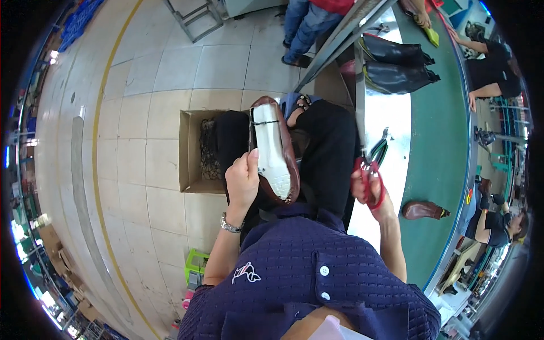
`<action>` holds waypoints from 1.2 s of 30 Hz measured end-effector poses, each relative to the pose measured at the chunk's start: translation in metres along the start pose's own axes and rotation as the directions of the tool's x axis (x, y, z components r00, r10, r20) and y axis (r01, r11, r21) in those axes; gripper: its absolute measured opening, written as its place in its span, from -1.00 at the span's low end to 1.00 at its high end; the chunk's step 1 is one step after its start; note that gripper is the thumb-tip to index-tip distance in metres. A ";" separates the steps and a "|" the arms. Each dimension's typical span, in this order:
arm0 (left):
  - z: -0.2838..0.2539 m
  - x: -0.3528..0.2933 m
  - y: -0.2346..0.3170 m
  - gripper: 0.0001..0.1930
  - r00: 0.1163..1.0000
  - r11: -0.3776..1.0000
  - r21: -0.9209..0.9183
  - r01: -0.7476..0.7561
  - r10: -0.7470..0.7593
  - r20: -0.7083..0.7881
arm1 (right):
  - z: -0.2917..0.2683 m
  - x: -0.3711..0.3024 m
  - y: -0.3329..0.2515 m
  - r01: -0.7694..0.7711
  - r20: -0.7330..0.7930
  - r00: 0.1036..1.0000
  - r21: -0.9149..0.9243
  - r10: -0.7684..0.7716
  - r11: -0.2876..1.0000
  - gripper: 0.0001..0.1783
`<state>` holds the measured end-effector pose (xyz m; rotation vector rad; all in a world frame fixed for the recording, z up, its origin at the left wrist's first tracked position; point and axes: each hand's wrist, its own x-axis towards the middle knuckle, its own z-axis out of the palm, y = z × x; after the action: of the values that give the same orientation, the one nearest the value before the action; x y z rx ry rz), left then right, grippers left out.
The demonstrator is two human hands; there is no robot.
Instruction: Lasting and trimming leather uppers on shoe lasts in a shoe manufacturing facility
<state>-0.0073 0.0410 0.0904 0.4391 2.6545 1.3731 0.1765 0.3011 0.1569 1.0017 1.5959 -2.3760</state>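
Note:
My left hand [243, 178] grips the side of a brown leather shoe upper [292, 153], thumb on top, above my lap. Its underside faces up and shows a white insole [272, 144] with a dark band across the toe end. My right hand [371, 192], slightly blurred, is closed round the red handles of a pair of scissors [378, 180] beside the metal ledge. The blades point away from me, apart from the shoe upper. Dark-handled pliers [378, 150] lie on the ledge just beyond the scissors.
An open cardboard box [184, 150] with dark stringy scraps stands left of my knees. On my right runs a green conveyor belt [425, 164] bearing a brown shoe upper [422, 210]. Black boots [399, 76] lie farther up. A slanted metal post [334, 45] rises ahead; other people work nearby.

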 end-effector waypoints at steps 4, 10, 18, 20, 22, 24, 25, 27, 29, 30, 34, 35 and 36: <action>-0.001 0.000 0.009 -0.63 1.000 0.998 0.053 -0.020 0.021 -0.011 | 0.071 0.004 -0.015 -0.146 0.414 0.890 -0.135 0.190 0.980 -0.07; 0.002 -0.003 0.011 -0.68 0.999 0.999 0.048 -0.026 0.027 -0.031 | 0.113 0.030 -0.011 -0.269 0.328 0.890 -0.186 0.317 0.945 -0.20; -0.006 0.003 0.010 -0.73 0.996 0.982 0.163 -0.092 0.092 0.009 | 0.105 0.042 -0.009 -0.115 0.216 0.954 -0.373 0.206 0.921 -0.42; -0.006 0.008 0.014 -0.53 0.984 0.978 0.147 -0.147 0.160 -0.078 | 0.114 0.037 -0.008 -0.103 0.104 0.981 -0.439 0.164 0.892 -0.57; -0.003 0.018 0.025 -0.51 0.981 0.979 0.114 -0.168 0.178 -0.076 | 0.104 0.027 -0.011 0.023 0.099 0.995 -0.439 0.023 0.898 -0.66; 0.002 0.032 0.031 -0.52 0.968 0.963 0.168 -0.209 0.228 -0.102 | 0.089 0.021 -0.018 0.159 0.139 0.983 -0.346 -0.118 0.925 -0.68; 0.005 0.039 0.033 -0.58 0.941 0.923 0.265 -0.279 0.319 -0.118 | 0.081 0.020 -0.020 0.236 0.122 0.971 -0.374 -0.205 0.897 -0.68; 0.010 0.049 0.034 -0.64 0.901 0.865 0.353 -0.356 0.418 -0.115 | 0.054 0.020 -0.013 0.201 -0.046 0.970 -0.401 -0.239 0.894 -0.66; 0.011 0.056 0.029 -0.80 0.830 0.817 0.416 -0.400 0.515 -0.215 | 0.014 0.019 -0.003 0.189 -0.210 0.912 -0.546 -0.352 0.816 -0.63; 0.015 0.057 0.022 -0.89 0.782 0.782 0.422 -0.458 0.580 -0.227 | -0.010 0.019 0.011 0.127 -0.335 0.856 -0.602 -0.394 0.788 -0.62; 0.019 0.054 0.017 -0.95 0.783 0.847 0.337 -0.411 0.517 -0.346 | -0.093 -0.005 0.057 -0.231 -0.601 0.626 -0.752 -0.497 0.617 -0.48; 0.019 0.055 0.017 -0.95 0.787 0.846 0.334 -0.417 0.519 -0.334 | -0.110 -0.012 0.066 -0.366 -0.672 0.587 -0.718 -0.452 0.592 -0.44; 0.019 0.054 0.017 -0.96 0.774 0.852 0.324 -0.410 0.513 -0.371 | -0.130 -0.017 0.082 -0.424 -0.700 0.543 -0.706 -0.465 0.568 -0.41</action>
<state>-0.0504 0.0818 0.0949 0.9808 3.2596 1.4330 0.2849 0.3722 0.0724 1.9291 2.5814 -0.5973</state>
